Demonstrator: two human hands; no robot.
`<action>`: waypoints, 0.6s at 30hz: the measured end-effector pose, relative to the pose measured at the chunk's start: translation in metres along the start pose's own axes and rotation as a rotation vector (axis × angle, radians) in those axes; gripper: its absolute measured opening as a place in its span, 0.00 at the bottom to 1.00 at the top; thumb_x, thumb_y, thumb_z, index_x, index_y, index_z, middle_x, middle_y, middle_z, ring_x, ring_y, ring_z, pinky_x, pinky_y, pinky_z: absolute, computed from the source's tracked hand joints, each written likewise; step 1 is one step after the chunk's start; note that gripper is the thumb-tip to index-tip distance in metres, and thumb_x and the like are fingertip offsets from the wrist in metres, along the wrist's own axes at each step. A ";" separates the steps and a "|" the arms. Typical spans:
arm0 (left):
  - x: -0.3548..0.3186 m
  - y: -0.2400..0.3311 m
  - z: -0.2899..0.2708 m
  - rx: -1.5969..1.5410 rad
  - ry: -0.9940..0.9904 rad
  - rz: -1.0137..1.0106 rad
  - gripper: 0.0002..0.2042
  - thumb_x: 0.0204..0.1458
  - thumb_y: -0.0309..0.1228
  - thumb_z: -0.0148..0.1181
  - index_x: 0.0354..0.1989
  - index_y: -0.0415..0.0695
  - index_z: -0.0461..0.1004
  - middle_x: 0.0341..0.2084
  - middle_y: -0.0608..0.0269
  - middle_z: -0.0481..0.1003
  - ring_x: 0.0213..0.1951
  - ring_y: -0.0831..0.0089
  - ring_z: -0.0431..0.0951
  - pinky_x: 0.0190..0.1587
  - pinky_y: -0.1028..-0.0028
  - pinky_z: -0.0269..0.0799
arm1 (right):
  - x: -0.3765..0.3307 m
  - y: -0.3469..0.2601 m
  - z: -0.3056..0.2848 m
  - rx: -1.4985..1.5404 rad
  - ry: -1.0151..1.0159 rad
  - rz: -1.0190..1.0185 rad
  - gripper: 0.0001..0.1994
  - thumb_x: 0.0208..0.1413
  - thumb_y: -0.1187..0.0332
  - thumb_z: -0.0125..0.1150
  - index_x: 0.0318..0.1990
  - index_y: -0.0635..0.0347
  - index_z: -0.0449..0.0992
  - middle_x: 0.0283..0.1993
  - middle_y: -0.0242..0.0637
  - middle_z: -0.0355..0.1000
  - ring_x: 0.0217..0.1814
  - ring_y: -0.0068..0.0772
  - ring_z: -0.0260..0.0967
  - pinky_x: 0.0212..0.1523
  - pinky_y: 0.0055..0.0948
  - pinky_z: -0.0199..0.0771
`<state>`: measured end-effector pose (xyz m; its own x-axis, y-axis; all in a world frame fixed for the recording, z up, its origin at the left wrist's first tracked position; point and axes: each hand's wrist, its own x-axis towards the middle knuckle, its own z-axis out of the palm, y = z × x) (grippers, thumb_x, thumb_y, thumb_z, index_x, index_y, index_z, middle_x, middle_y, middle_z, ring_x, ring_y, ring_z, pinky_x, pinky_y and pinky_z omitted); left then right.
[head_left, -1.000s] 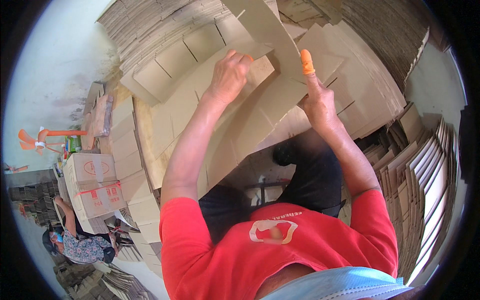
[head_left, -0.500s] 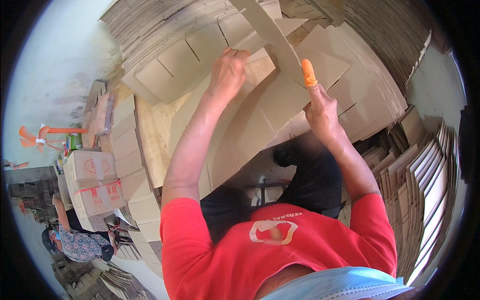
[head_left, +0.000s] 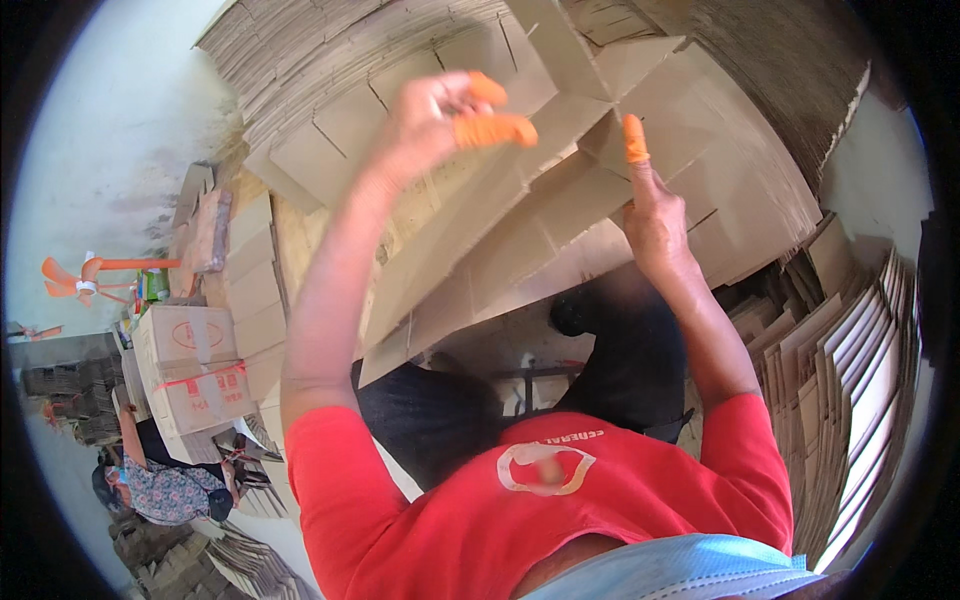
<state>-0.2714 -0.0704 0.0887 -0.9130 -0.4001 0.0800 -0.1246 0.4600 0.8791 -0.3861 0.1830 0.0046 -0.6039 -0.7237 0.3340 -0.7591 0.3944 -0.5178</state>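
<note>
A large brown cardboard piece (head_left: 500, 210) with slots and folds lies slanted over my lap, one long panel raised at an angle. My left hand (head_left: 430, 125) is in the air above its left part, slightly blurred. Its orange-covered thumb and finger are spread apart, with nothing between them. At the right edge of the piece, my right hand (head_left: 655, 220) grips the cardboard, an orange-covered digit pointing up along it. The other fingers of this hand are mostly hidden.
Flat slotted cardboard stacks (head_left: 350, 80) stand ahead, with another cardboard pile (head_left: 740, 160) at right. More sheets (head_left: 850, 350) stand on edge by my right elbow. At left are a taped carton (head_left: 190, 370), an orange fan (head_left: 85, 280) and another person (head_left: 165, 485).
My left hand has let go of the cardboard and moved up and left, its fingers spreading. The cardboard's long panel has tilted up. My right hand has shifted slightly right.
</note>
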 end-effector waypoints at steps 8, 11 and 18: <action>0.125 -0.077 -0.012 1.048 0.247 0.113 0.29 0.35 0.46 0.74 0.41 0.39 0.73 0.38 0.53 0.75 0.48 0.58 0.70 0.44 0.63 0.68 | 0.001 0.002 0.007 0.113 0.028 0.089 0.49 0.38 0.90 0.52 0.70 0.43 0.47 0.42 0.51 0.71 0.38 0.55 0.71 0.40 0.41 0.76; 0.143 -0.107 0.002 1.134 0.297 0.087 0.27 0.36 0.44 0.73 0.41 0.40 0.71 0.40 0.54 0.74 0.52 0.58 0.65 0.46 0.61 0.66 | 0.001 0.005 0.009 0.172 -0.040 0.145 0.48 0.38 0.92 0.50 0.70 0.43 0.47 0.45 0.52 0.71 0.40 0.55 0.72 0.42 0.39 0.76; 0.156 -0.143 -0.002 1.093 0.346 0.253 0.16 0.37 0.31 0.67 0.36 0.41 0.75 0.37 0.56 0.76 0.46 0.60 0.71 0.47 0.62 0.65 | 0.002 0.010 0.014 0.208 -0.008 0.068 0.50 0.36 0.94 0.47 0.70 0.42 0.48 0.54 0.55 0.68 0.47 0.56 0.71 0.45 0.34 0.75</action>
<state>-0.3957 -0.1998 -0.0237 -0.8262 -0.3164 0.4662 -0.3760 0.9259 -0.0380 -0.3917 0.1775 -0.0109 -0.6494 -0.7044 0.2866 -0.6494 0.3177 -0.6909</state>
